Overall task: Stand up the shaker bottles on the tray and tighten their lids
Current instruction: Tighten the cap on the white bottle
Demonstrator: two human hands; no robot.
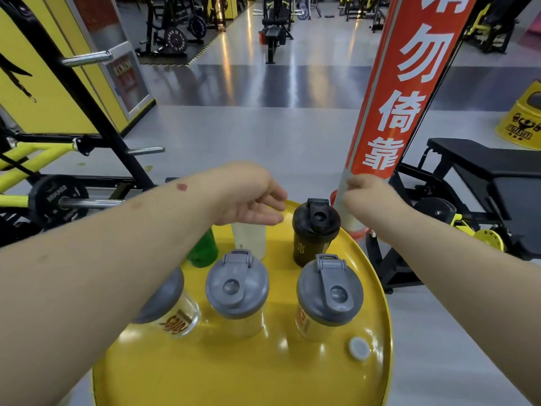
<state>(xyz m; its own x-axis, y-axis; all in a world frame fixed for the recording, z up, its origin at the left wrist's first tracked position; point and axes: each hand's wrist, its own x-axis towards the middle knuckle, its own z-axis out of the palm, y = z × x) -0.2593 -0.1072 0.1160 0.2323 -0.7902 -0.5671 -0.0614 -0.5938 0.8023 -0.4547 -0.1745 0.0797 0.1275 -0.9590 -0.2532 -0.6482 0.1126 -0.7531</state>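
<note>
Several shaker bottles stand upright on a round yellow tray (263,373). Three clear ones with grey lids form the near row: left (167,306), middle (237,291), right (329,297). Behind them stand a black bottle (314,232), a frosted white bottle (248,240) and a green bottle (205,250), partly hidden by my forearm. My left hand (251,203) hovers just above the white bottle, fingers apart, covering its top. My right hand (371,197) is loosely curled beside the black bottle, holding nothing.
A small white cap (359,348) lies near the tray's right rim. A red-and-white banner pole (389,112) rises just behind the tray. A black bench (483,174) stands to the right, and a rack with a barbell plate (58,205) to the left.
</note>
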